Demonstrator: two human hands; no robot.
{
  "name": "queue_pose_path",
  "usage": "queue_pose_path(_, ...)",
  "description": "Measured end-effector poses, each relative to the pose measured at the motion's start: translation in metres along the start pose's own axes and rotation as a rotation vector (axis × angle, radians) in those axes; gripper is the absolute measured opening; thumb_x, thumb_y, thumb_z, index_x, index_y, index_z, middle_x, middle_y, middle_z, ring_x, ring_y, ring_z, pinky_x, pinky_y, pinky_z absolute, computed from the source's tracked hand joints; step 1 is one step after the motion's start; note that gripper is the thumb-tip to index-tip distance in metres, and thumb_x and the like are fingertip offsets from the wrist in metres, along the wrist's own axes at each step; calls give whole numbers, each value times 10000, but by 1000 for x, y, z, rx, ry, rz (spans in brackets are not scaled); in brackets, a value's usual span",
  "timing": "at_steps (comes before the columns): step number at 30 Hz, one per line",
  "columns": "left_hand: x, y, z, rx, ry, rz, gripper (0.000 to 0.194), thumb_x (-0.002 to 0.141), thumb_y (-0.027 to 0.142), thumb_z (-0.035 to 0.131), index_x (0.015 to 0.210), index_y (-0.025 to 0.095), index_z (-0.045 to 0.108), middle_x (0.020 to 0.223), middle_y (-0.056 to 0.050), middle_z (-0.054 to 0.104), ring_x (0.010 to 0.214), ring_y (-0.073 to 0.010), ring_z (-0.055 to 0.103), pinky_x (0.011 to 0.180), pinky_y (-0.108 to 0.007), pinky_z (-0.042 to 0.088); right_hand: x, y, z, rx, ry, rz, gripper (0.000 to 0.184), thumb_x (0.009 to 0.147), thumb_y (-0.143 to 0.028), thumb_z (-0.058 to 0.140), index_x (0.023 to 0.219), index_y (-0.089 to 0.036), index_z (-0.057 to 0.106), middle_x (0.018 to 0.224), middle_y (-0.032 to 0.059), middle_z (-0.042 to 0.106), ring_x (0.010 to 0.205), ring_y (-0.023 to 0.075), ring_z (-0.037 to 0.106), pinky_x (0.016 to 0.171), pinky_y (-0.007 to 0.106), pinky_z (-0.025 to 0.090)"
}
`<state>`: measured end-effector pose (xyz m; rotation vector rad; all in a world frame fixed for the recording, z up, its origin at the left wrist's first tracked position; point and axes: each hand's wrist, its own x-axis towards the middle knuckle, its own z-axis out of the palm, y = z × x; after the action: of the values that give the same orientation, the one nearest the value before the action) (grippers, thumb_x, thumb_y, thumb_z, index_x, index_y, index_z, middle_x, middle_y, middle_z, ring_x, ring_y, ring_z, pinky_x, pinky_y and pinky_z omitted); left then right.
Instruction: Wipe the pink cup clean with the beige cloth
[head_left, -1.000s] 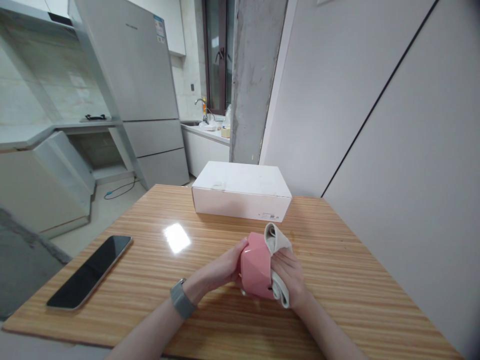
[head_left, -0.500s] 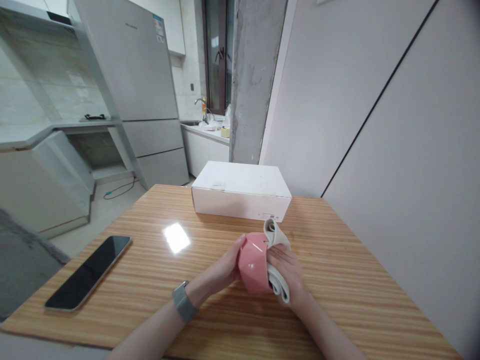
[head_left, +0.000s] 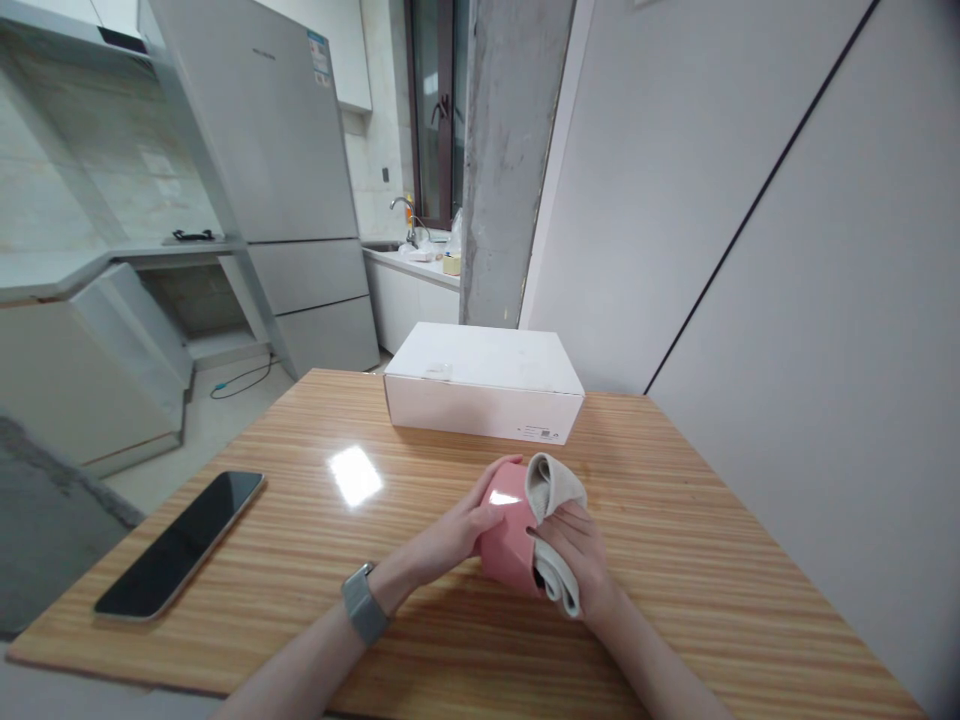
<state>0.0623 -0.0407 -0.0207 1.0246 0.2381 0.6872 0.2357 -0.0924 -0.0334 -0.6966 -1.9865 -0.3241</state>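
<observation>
2 bare hands at work over a rectangular wood-grain tabletop (head_left: pixel 712 600), 1 pink vessel between them.

Vessel: glossy pink, bowl-like, faceted sides (head_left: pixel 504 548); tilted onto its side, mouth toward the right hand. Position: near half of the table, nearer than the box. Whether its underside touches the wood: cannot tell.

Left hand (head_left: pixel 457 530): closed around the vessel's left side, thumb across the near face, fingers reaching over the upper far side. Wrist carries 1 watch with a grey band (head_left: pixel 364 602).

Right hand (head_left: pixel 579 550): gripping a folded, off-white fabric cloth (head_left: pixel 553 482), fingers pushed with it into the vessel's mouth. Fingertips hidden; their exact curl cannot be read. 1 rolled fold of cloth stands above the hand, another hangs below it; the cloth touches the rim.

Surroundings on table: 1 closed white cardboard box (head_left: pixel 484 385), oblong, small dark print at the lower right of its front face, lying beyond the hands, apart from them. 1 black-screened smartphone (head_left: pixel 184 545), flat at the left side, well apart from the left hand. 1 bright light reflection between phone and box.

Background: 1 silver-grey refrigerator with 3 door panels (head_left: pixel 262 130), at left; 1 bare grey concrete column (head_left: pixel 502 160), behind the box.
</observation>
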Motion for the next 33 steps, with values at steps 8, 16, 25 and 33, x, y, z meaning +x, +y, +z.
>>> queue_pose_path(8,3,-4,-3,-234,48,-274,650,847,641,422,1236,144,580,1188,-118,646,1129,-278,559,977,-379,373,18,-10,-7,-118,-44,-96,378,958,-320,318,1036,-88,606,749,124,683,662,224,643,627,358,487)
queue_pose_path(16,-1,-1,-3,-49,67,-348,648,829,657,450,1071,97,671,980,-113,700,980,-240,599,889,-313,413,18,-13,-6,-91,-97,-139,368,953,-317,326,1064,-93,596,730,125,689,639,231,636,620,361,478)
queue_pose_path(25,2,2,-4,94,141,-53,507,828,441,609,1253,169,566,1274,-98,584,1213,-248,476,1052,-343,307,16,-5,-5,89,-88,152,395,944,-412,262,1025,-169,562,817,106,637,737,256,612,700,395,452)
queue_pose_path(33,4,6,6,-185,119,-50,468,865,525,518,1239,245,531,1230,-62,601,1094,-226,570,927,-330,425,7,-2,-1,-48,-32,12,438,953,-446,267,1070,-140,557,787,113,645,701,246,626,665,392,471)
